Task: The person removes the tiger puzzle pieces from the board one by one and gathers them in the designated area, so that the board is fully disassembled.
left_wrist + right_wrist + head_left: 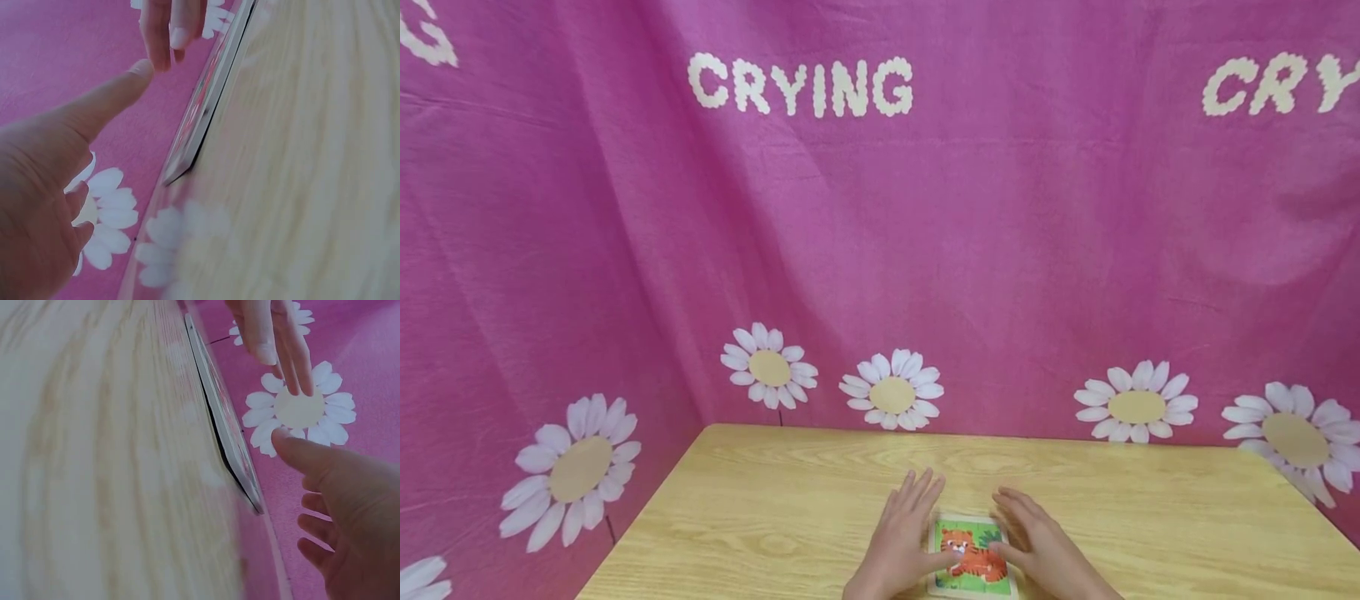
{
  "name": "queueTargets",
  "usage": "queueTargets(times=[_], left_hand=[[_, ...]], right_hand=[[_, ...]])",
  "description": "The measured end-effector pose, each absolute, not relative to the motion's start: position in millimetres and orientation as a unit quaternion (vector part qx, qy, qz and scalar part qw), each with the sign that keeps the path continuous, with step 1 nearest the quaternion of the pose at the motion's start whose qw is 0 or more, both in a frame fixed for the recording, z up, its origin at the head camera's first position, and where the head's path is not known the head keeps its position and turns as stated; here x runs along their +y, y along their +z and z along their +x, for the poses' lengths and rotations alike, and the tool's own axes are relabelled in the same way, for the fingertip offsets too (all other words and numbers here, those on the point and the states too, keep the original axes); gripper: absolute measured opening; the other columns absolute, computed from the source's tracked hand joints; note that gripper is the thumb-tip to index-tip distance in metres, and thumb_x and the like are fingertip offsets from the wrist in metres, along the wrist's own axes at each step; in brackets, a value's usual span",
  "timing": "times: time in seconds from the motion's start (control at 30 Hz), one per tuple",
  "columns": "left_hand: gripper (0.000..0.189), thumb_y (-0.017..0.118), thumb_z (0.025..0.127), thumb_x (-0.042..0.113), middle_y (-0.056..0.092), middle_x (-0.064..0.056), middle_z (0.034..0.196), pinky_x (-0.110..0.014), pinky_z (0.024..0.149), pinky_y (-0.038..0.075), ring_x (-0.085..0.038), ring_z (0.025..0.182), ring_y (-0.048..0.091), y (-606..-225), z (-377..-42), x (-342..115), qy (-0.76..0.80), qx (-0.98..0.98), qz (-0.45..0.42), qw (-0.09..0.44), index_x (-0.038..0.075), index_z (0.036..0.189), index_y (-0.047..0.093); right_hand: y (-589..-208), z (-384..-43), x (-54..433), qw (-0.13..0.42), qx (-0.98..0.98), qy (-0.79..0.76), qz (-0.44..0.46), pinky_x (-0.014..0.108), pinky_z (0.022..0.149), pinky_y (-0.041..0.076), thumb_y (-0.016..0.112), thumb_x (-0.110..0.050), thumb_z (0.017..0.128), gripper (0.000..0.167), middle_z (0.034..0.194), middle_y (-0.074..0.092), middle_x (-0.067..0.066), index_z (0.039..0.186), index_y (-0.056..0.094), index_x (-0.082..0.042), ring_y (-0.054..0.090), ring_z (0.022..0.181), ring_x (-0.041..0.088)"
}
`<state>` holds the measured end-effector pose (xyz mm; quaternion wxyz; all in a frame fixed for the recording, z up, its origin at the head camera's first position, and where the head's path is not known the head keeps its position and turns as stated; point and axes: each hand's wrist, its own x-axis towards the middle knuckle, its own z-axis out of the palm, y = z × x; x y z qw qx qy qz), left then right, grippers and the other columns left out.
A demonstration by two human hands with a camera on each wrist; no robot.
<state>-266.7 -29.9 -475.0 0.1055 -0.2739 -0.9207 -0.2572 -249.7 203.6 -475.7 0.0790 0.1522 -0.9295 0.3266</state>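
A flat, pale-edged picture board (976, 565) with an orange tiger on green lies on the table, low in the head view. My left hand (898, 542) is at its left side and my right hand (1045, 546) at its right. Both have fingers stretched forward and thumbs pointing inward, overlapping the picture from above. Seen edge-on, the board (203, 119) is thin, with the left thumb above its surface level. In the right wrist view the right hand (359, 512) likewise hovers over the board (228, 434), holding nothing.
The light wood-grain table (760, 517) ends at the back against a pink cloth (1000, 250) printed with white daisies and the word CRYING. That cloth also hangs along the left side.
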Motion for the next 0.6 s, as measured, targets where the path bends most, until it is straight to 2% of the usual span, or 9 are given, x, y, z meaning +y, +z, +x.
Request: queueTargets(times=[0.1, 0.33, 0.47, 0.6], left_hand=[[0.092, 0.076, 0.077, 0.051, 0.032, -0.006, 0.161, -0.059, 0.118, 0.029, -0.036, 0.149, 0.027, -476.7, -266.7, -26.0, -0.256, -0.92, -0.283, 0.093, 0.019, 0.153, 0.034], [0.09, 0.076, 0.077, 0.054, 0.033, -0.005, 0.16, -0.057, 0.12, 0.026, -0.033, 0.15, 0.025, -481.1, -268.1, -15.2, -0.255, -0.922, -0.287, 0.055, 0.021, 0.152, 0.037], [0.085, 0.074, 0.078, 0.056, 0.034, -0.003, 0.16, -0.056, 0.121, 0.026, -0.03, 0.15, 0.026, -484.0, -267.9, -10.8, -0.251, -0.923, -0.289, 0.036, 0.024, 0.15, 0.041], [0.079, 0.071, 0.081, 0.058, 0.036, -0.001, 0.159, -0.056, 0.12, 0.028, -0.029, 0.15, 0.028, -487.3, -266.6, -8.1, -0.238, -0.926, -0.291, 0.021, 0.025, 0.147, 0.045]], right_hand=[[-479.2, -250.8, 203.9, 0.083, -0.927, 0.323, 0.171, 0.059, 0.108, 0.04, 0.073, -0.035, 0.086, 0.063, 0.144, 0.05, 0.019, 0.136, 0.055, -0.001, 0.047, 0.133, 0.043], [-484.0, -255.1, 203.2, 0.147, -0.923, 0.29, 0.208, 0.054, 0.1, 0.05, 0.076, -0.021, 0.083, 0.047, 0.129, 0.061, 0.015, 0.124, 0.063, -0.001, 0.059, 0.119, 0.036], [-487.3, -256.8, 203.1, 0.172, -0.918, 0.282, 0.22, 0.039, 0.089, 0.057, 0.077, -0.017, 0.082, 0.039, 0.116, 0.064, 0.004, 0.117, 0.067, -0.003, 0.06, 0.104, 0.019], [-491.5, -257.7, 204.1, 0.162, -0.911, 0.304, 0.225, 0.022, 0.075, 0.052, 0.077, -0.017, 0.082, 0.033, 0.106, 0.061, -0.003, 0.112, 0.068, -0.005, 0.049, 0.091, 0.004]])
